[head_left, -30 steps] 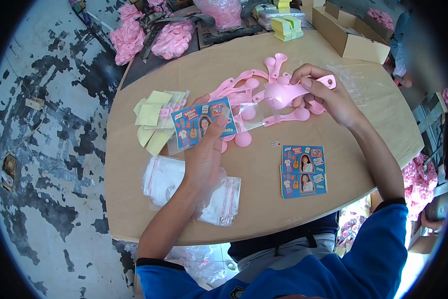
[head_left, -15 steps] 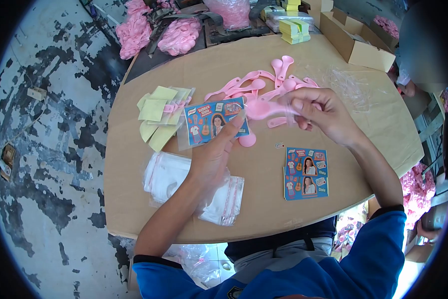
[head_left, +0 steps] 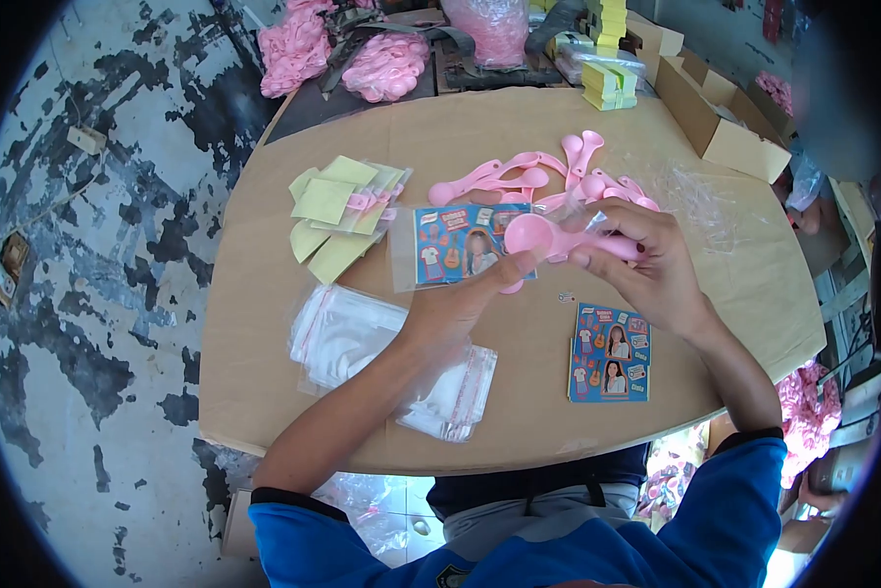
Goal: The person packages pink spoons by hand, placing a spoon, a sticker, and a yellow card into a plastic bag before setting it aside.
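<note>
My left hand is closed on a clear plastic bag that has a blue printed card inside, thumb on the near side. In my right hand is a pink measuring spoon, gripped by its handle. The spoon's round bowl overlaps the card's right edge, just above my left thumb, with a bit of clear film near the handle. Beyond both hands lies a heap of pink spoons. A stack of blue printed cards rests to the right, below my right hand.
Clear plastic bags lie in a pile by my left forearm. Filled bags with yellow paper sit at the left. Crumpled clear film is at the right. A cardboard box and yellow bundles stand along the back.
The spoon's bowl has come over the card's right edge, and its handle lies further inside my right hand. The whole view has shifted slightly, with the table appearing lower.
</note>
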